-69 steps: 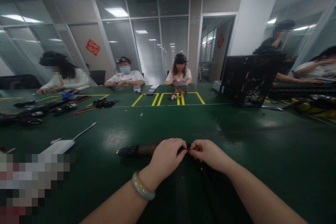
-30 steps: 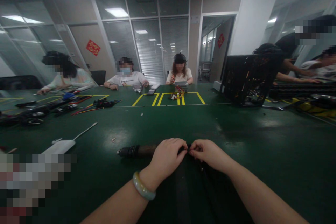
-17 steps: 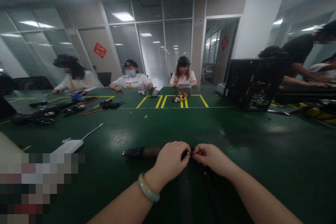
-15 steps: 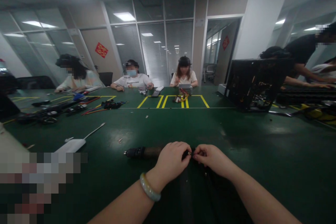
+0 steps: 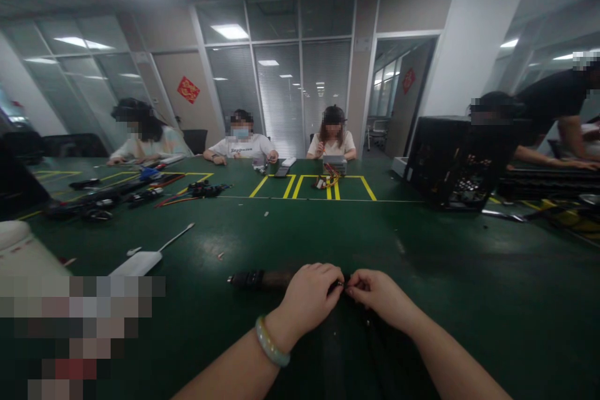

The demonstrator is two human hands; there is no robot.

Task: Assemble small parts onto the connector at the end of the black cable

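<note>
An electric screwdriver (image 5: 269,280) with a dark body lies across the table, its metal tip pointing left. Its rear part is covered by my left hand (image 5: 312,294), whose fingers and thumb close around it. A tiny metallic bit shows at the left fingertips. Right beside it, my right hand (image 5: 375,294) pinches thumb and fingers together at the tool's rear end. What those right fingertips hold is too small and dark to make out. A thin dark strip, perhaps a cable (image 5: 368,324), runs below the right hand toward me.
A white adapter with a short cable (image 5: 140,262) lies to the left. Farther left are black cables (image 5: 103,197). A black computer case (image 5: 445,162) stands at the right. Several people sit across the green table (image 5: 281,234); bundled wires (image 5: 334,172) lie before one.
The whole view has shifted slightly, so everything appears a little lower and mostly further right. Both hands keep nearly the same pose at the screwdriver's rear end.
</note>
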